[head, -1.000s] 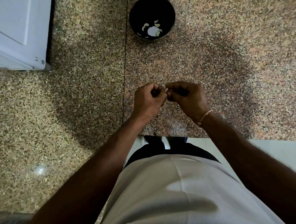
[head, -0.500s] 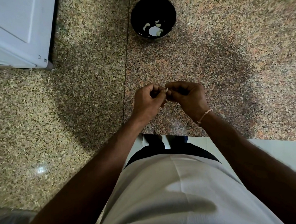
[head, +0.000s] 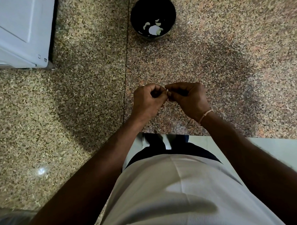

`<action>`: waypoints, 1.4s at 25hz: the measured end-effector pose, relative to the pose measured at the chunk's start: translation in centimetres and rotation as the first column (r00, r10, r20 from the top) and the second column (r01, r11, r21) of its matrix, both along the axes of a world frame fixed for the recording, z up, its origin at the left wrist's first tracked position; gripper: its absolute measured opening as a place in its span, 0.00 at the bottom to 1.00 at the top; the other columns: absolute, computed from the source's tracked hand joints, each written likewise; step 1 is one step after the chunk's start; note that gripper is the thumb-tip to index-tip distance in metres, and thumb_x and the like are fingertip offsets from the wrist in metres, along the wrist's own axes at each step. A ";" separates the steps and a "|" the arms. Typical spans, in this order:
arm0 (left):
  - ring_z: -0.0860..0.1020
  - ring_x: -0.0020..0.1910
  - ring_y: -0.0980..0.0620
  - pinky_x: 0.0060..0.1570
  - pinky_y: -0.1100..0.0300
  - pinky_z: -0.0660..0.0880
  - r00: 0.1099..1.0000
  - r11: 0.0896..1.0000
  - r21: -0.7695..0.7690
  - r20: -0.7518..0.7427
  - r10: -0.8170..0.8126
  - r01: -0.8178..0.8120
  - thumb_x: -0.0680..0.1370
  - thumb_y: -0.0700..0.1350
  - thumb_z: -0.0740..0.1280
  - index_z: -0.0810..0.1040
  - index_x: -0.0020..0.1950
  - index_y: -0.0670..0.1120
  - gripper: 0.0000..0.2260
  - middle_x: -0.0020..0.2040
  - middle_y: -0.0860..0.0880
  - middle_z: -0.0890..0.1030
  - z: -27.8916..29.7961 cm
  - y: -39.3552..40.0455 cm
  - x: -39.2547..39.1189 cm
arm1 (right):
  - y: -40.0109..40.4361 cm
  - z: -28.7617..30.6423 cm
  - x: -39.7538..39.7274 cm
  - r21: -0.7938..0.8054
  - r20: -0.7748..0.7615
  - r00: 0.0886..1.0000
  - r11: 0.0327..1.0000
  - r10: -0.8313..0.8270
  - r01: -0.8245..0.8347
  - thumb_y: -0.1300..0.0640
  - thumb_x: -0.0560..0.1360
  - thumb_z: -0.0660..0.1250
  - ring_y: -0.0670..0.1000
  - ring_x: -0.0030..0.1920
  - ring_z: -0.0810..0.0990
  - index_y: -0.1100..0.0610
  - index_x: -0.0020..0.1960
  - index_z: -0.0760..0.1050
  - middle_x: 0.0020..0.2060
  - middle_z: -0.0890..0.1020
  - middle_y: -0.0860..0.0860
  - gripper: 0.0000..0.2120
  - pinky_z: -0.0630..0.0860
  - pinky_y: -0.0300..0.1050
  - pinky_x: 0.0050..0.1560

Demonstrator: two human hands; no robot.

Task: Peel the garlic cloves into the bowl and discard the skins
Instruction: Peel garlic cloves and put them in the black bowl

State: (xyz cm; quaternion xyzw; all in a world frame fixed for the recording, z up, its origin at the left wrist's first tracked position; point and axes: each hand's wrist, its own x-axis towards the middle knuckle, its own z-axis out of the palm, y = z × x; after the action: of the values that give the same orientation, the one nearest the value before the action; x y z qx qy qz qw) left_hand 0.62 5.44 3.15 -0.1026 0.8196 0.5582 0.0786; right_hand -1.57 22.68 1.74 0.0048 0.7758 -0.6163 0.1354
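1. Hands meet above the near part of the speckled granite counter, fingertips together at the midline.
2. Left hand: fingers curled inward, thumb and forefinger pinching one side of a small pale garlic clove.
3. Right hand: fingers likewise curled, thumb and forefinger pinching the other side of the same clove. Only a sliver of the clove shows between the fingertips; whether skin remains on it cannot be told.
4. Thin light-coloured thread band sits on the right wrist.
5. Both forearms run down and outward toward the lower corners of the view, bare to the frame edge.
6. Between the forearms: light grey shirt over dark trousers; below the counter edge, a strip of pale floor tile.
7. Black bowl stands on the counter at the far side, well apart from the hands and nearly in line with them. Inside it lie several pale peeled cloves, gathered toward the near side of the bottom.
8. Seam line in the granite runs from the far edge down toward the left wrist, passing just left of the bowl.
9. White appliance occupies the far left corner, well apart from the bowl and hands.
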 end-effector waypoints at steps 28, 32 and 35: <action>0.77 0.35 0.53 0.36 0.54 0.77 1.000 1.000 -0.011 0.006 -0.005 0.005 0.78 0.38 0.74 0.83 0.46 0.38 0.03 0.39 0.41 0.84 0.8 -0.1 0.5 | -0.6 0.5 0.2 -0.132 0.099 0.995 0.991 0.001 0.012 0.66 0.76 0.74 0.56 0.46 0.88 0.59 0.53 0.85 0.44 0.88 0.56 0.07 0.85 0.57 0.51; 0.79 0.36 0.51 0.38 0.52 0.80 1.000 1.000 -0.017 0.027 0.000 0.001 0.77 0.36 0.74 0.83 0.47 0.38 0.01 0.40 0.42 0.84 0.9 -0.2 0.5 | -0.6 0.2 0.1 -0.054 0.048 0.999 0.998 0.025 -0.022 0.65 0.76 0.75 0.54 0.46 0.89 0.56 0.53 0.86 0.44 0.88 0.54 0.08 0.85 0.58 0.51; 0.80 0.36 0.51 0.38 0.51 0.80 0.999 1.000 0.000 0.035 -0.001 0.001 0.78 0.38 0.74 0.83 0.48 0.39 0.02 0.40 0.42 0.84 1.0 -0.1 0.5 | -0.5 0.4 0.0 -0.020 0.029 0.999 1.000 0.022 -0.021 0.63 0.75 0.75 0.53 0.45 0.89 0.58 0.53 0.86 0.44 0.88 0.53 0.07 0.86 0.57 0.49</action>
State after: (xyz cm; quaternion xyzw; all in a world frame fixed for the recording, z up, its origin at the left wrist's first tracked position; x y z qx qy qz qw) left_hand 1.12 5.32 4.11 -0.1121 0.8182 0.5562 0.0931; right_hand -1.53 22.19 2.10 0.0039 0.7676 -0.6224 0.1533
